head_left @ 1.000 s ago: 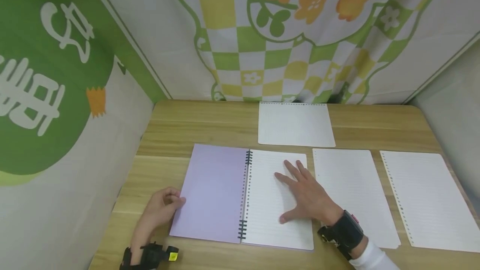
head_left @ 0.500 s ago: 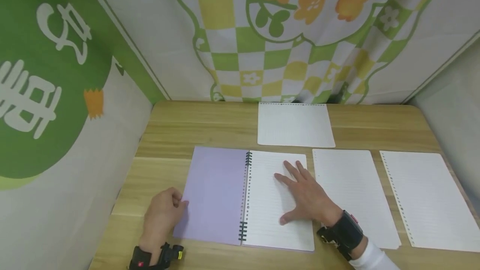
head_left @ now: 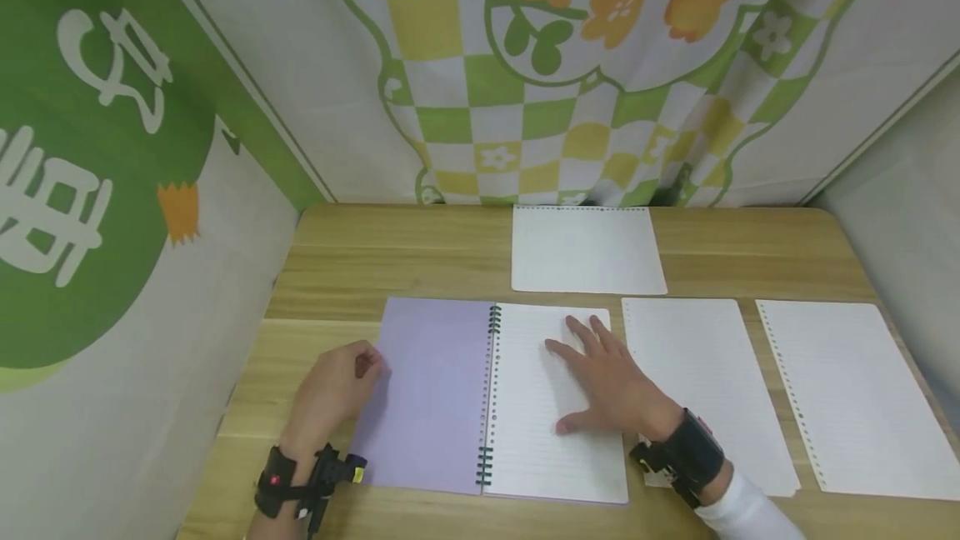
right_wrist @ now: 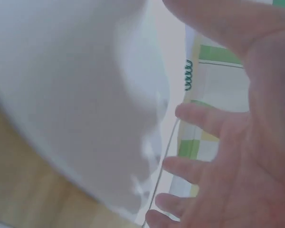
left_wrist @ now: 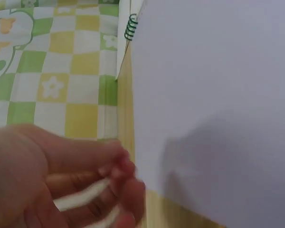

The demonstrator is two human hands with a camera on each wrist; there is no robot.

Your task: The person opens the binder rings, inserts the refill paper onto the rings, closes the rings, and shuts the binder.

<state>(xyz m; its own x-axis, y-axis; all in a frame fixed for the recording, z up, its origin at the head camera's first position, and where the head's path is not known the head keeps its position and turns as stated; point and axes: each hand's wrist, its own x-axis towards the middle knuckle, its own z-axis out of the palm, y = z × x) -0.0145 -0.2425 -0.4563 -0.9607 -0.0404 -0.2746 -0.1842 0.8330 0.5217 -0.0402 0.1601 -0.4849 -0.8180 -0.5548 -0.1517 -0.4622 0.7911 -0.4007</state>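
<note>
A checkered curtain backed the wood-grained counter; the right hand splayed over a notebook; the left hand curled, grip unclear.

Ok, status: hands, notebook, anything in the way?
Left hand at left edge of notebook, grip unclear. Right hand spread over lined page. Notebook open. Possible obstacle: loose sheet close beside it, right wristband overlapping in head view.

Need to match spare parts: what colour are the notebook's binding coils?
The binding coils are green, showing best in the left wrist view.
</note>
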